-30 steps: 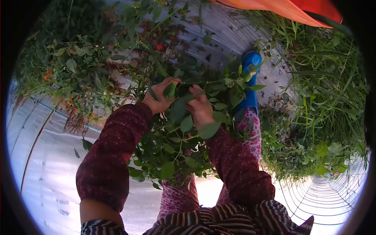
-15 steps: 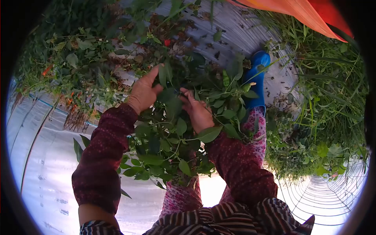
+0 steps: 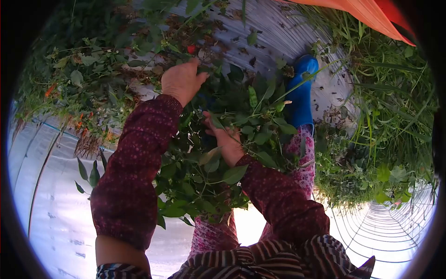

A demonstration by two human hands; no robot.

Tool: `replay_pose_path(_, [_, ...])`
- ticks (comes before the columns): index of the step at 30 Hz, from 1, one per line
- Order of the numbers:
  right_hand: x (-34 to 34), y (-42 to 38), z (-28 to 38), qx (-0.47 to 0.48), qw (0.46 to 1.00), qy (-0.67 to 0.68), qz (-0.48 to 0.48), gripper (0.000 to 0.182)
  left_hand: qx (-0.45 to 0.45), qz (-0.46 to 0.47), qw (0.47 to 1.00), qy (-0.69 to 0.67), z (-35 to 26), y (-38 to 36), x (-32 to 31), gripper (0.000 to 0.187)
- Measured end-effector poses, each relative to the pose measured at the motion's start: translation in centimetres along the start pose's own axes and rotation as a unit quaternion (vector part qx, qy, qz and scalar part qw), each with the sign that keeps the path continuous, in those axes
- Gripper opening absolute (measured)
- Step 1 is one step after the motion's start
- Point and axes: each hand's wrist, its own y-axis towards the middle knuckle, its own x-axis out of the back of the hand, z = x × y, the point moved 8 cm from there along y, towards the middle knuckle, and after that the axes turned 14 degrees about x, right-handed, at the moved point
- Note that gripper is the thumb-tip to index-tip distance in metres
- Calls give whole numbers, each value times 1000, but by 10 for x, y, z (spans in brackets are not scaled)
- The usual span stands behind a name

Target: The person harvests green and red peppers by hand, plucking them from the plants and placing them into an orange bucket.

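Note:
My left hand [image 3: 182, 81] reaches over the top of a leafy green plant [image 3: 234, 176], just below a small red fruit [image 3: 191, 49]. Its thumb stands apart from the fingers, and nothing shows between them. Lower and to the right, my right hand [image 3: 226, 142] is in among the leaves, its fingers curved but apart and partly covered by foliage. A wrinkled green pepper-like fruit [image 3: 252, 96] hangs to the upper right of that hand. Near it is a smaller pale green fruit [image 3: 280, 106].
A blue boot [image 3: 301, 93] stands on the silvery ground sheet [image 3: 265, 28] right of the plant. Tall grass [image 3: 395, 102] grows along the right side. Orange material [image 3: 362, 11] hangs at the top right. More plants with orange-red spots [image 3: 51, 89] spread out at left.
My left hand has moved up and slightly right, toward the red fruit. My right hand has shifted a little left and down, and the leaves around both hands have swung.

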Motion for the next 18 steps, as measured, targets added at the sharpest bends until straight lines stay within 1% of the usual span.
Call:
replay_pose_path(2, [2, 2, -8, 10, 1000, 17, -6, 27, -78, -27, 983, -164, -19, -15, 13, 26])
replay_pose_path(3, [2, 2, -10, 21, 999, 32, -9, 27, -76, 78, 972, -210, -25, -24, -3, 22])
replay_pose_path(4, [1, 2, -11, 22, 999, 32, -7, 27, -76, 76, 972, -210, -20, -31, -10, 22])
replay_pose_path(6, [10, -1, -21, -36, 997, 23, -66, 27, -124, 104, 984, -68, -10, -46, -43, 19])
replay_pose_path(7, [8, -1, -17, -35, 997, 25, -66, 27, -125, 104, 984, -66, 0, -48, -45, 19])
replay_pose_path(9, [0, 2, -9, -10, 1000, 5, -18, 26, -10, 64, 974, -215, 36, -43, -36, 21])
replay_pose_path(10, [-1, 2, -11, -12, 1000, 7, -17, 26, -7, 64, 975, -213, 39, -44, -39, 21])
replay_pose_path(12, [-4, 4, -8, 1, 1000, 23, -13, 26, 68, -42, 982, -172, 55, -41, -29, 26])
replay_pose_path(13, [-6, 4, -8, 3, 1000, 22, -12, 26, 67, -43, 982, -173, 55, -39, -33, 26])
replay_pose_path(15, [-3, 5, -7, 15, 1000, 1, -17, 25, 100, -125, 969, -187, 54, -37, -25, 32])
replay_pose_path(16, [-2, 5, -8, 14, 1000, 0, -19, 25, 99, -123, 969, -189, 48, -34, -23, 32])
replay_pose_path(18, [-2, 6, -9, 40, 999, -10, -9, 25, 79, 21, 995, -59, 30, -22, -40, 36])
